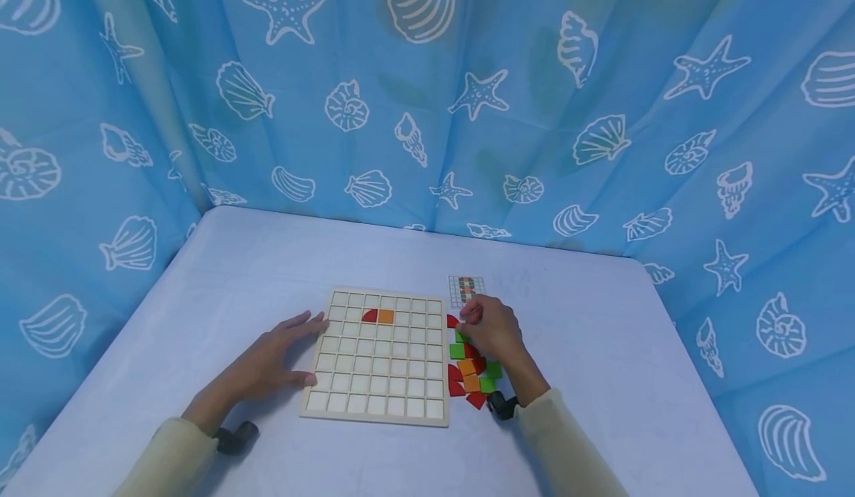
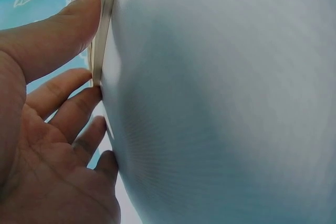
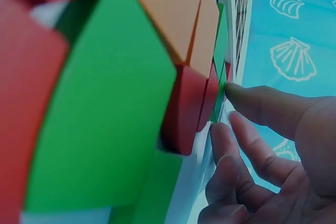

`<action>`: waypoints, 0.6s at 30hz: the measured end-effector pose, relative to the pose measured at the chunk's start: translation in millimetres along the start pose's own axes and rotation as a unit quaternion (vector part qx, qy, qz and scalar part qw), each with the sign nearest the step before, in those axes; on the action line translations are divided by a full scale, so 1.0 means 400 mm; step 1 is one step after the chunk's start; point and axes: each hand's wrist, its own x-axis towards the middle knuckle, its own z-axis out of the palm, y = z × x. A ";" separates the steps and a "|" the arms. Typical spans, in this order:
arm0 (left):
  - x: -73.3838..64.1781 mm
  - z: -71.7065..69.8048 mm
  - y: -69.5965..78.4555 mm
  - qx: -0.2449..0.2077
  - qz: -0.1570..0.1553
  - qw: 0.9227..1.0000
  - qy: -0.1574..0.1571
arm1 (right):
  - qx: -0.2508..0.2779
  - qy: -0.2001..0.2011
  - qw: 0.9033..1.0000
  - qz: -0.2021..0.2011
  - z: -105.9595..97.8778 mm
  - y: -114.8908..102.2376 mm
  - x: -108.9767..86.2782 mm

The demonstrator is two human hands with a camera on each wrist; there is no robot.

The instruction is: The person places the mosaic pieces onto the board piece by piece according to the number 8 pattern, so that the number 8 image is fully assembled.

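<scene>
A pale wooden grid board (image 1: 381, 367) lies on the table with a red quarter-round tile (image 1: 370, 316) and an orange square tile (image 1: 386, 317) side by side in its upper cells. My left hand (image 1: 270, 360) rests along the board's left edge, thumb and fingers spread against the rim (image 2: 106, 19). To the right of the board, my right hand (image 1: 493, 328) is over the top of a loose tile pile. Its thumb touches a green tile (image 3: 221, 95), and the other fingers are bent, with a gap between them and the thumb.
Red, green and orange tiles (image 1: 471, 383) are heaped against the board's right side. A small printed pattern card (image 1: 456, 293) lies beyond my right hand. Each wrist wears a black camera (image 1: 235, 438). A blue seashell curtain (image 1: 401, 148) hangs behind the white table (image 1: 568, 297).
</scene>
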 end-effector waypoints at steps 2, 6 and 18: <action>0.000 0.000 -0.001 0.000 0.001 1.000 0.000 | -0.003 0.001 1.000 -0.001 0.004 -0.003 0.001; 0.000 0.001 -0.001 0.000 -0.001 1.000 0.000 | -0.014 -0.006 1.000 -0.008 0.014 -0.011 0.004; -0.001 0.001 0.001 0.003 -0.003 1.000 0.000 | 0.017 0.008 1.000 -0.006 0.017 -0.019 0.002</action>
